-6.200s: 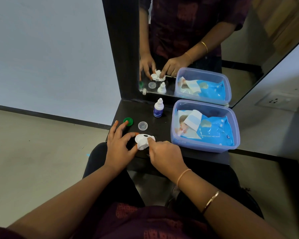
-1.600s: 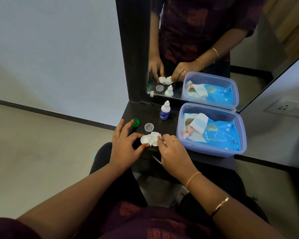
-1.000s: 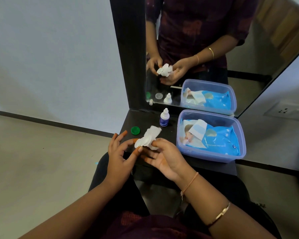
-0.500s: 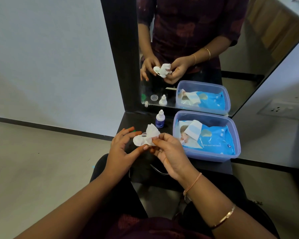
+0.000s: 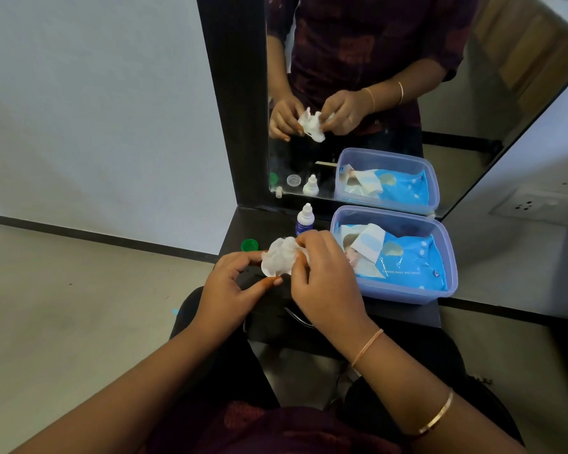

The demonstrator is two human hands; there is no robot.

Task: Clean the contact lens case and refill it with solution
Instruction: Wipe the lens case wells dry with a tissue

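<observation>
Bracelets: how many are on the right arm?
2. A thin orange bracelet sits at the wrist; a gold bangle sits farther up the forearm. None seems hidden.

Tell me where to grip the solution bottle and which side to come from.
Grip the bottle round its blue-labelled body, below the narrow white cap; it stands upright, so a sideways pinch fits. Come from the left, probably: the box stands close on its right, the mirror is behind it, and the wipe is held just in front.
</observation>
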